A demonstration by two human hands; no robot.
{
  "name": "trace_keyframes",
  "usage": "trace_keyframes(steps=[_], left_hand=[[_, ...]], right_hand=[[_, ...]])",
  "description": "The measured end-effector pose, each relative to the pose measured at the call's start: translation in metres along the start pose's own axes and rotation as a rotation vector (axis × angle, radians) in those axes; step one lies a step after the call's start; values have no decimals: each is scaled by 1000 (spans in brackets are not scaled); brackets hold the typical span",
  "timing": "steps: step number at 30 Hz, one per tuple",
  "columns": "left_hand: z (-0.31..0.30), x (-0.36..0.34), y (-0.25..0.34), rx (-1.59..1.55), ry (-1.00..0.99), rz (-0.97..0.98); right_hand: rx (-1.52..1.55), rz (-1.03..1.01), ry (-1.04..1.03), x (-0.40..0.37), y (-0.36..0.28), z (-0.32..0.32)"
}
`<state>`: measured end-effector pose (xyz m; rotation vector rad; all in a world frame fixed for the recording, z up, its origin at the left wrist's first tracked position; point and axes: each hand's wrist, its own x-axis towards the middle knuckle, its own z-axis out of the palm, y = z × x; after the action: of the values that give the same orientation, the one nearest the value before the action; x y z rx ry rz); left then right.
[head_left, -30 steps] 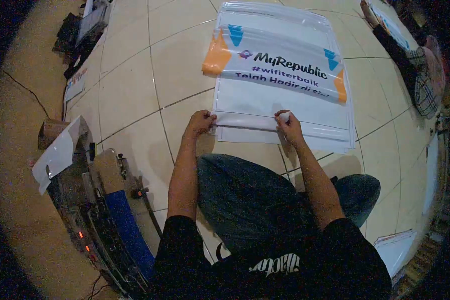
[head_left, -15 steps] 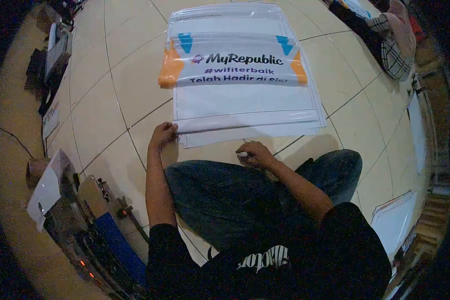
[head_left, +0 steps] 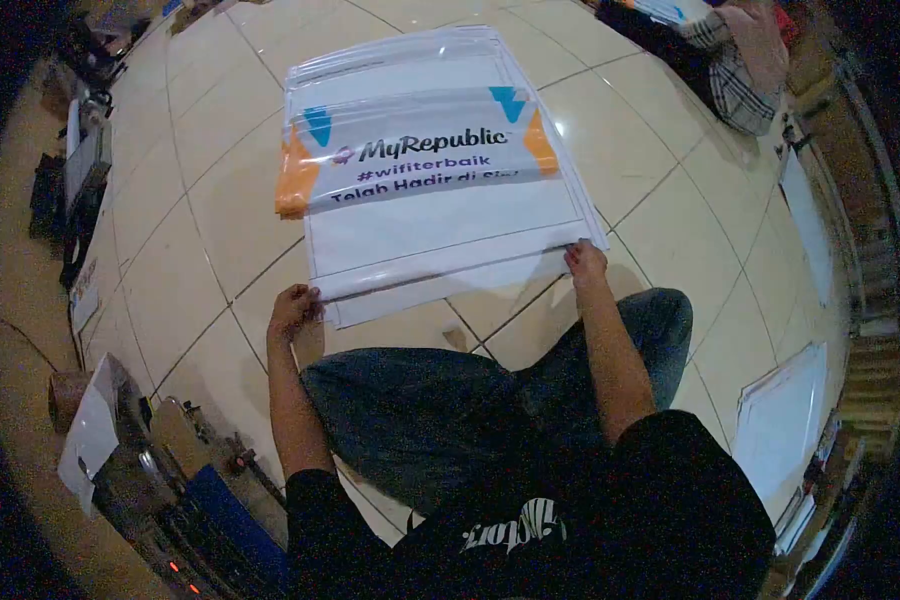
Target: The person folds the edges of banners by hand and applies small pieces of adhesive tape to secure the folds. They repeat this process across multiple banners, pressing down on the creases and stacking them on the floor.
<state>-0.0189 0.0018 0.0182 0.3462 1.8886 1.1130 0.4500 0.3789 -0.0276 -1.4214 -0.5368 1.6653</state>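
A stack of white vinyl banner sheets (head_left: 440, 238) lies on the tiled floor before my crossed legs. Across its middle rests a folded printed banner (head_left: 420, 150) with orange and blue corners, reading "MyRepublic" and "#wifiterbaik". My left hand (head_left: 295, 310) is closed at the near left corner, fingers pinching the top sheet's edge. At the near right corner, my right hand (head_left: 586, 264) grips the same edge between thumb and fingers. The near edge of this sheet looks folded over, and a lower sheet sticks out beneath it. Whether my right hand also holds something small is hidden.
Another person in a plaid garment (head_left: 745, 85) sits at the far right. White sheets (head_left: 782, 415) lie at the near right. On the left stand a machine with red lights (head_left: 175, 568) and a white panel (head_left: 90, 435). Pale tiles (head_left: 220, 110) surround the stack.
My right hand, which held a small white object near my legs, has moved right and forward to the sheet's right corner. My left hand stays at the left corner. The view has shifted.
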Motion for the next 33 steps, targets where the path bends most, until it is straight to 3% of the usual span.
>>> trace_keyframes(steps=[3,5,7,8,10,11,13,17,19,20,22,23,25,27,30,32,33], left_hand=[[-1,-16,9,35,18,23],[2,-24,16,-28,-3,98],[3,-22,15,-27,22,116],[4,-19,12,26,27,148],[1,-10,1,74,52,173],[1,-3,-7,80,23,151],[2,-2,-6,71,17,137],[-2,-8,-2,327,14,101],[-3,4,-15,488,54,253],[3,-16,6,304,44,114],[5,-12,9,451,84,92],[4,-9,10,598,115,76],[2,-2,0,564,111,90],[2,0,-4,529,102,105],[8,-7,10,680,159,251],[7,-10,13,561,93,420],[7,-19,16,562,97,412]], right_hand=[[184,89,-127,10,-13,20],[158,37,-141,61,-6,8],[-621,-209,-32,126,-6,-20],[-634,-201,-42,107,-16,-14],[-376,-77,-25,49,-45,8],[-384,-73,-41,122,-20,-42],[-1279,-885,-274,250,45,-113],[-1427,-850,-314,186,-7,-79],[-936,-160,9,89,-36,-15],[-937,-157,-4,82,-39,-12],[-1478,-720,42,65,-41,-15],[-1475,-720,32,60,-41,-14],[-1287,-672,46,47,-41,-9],[-1312,-722,76,43,-40,-8],[-1371,-785,46,61,-44,-17],[-1419,-626,-33,68,-52,-17],[-1422,-623,-42,68,-53,-16]])
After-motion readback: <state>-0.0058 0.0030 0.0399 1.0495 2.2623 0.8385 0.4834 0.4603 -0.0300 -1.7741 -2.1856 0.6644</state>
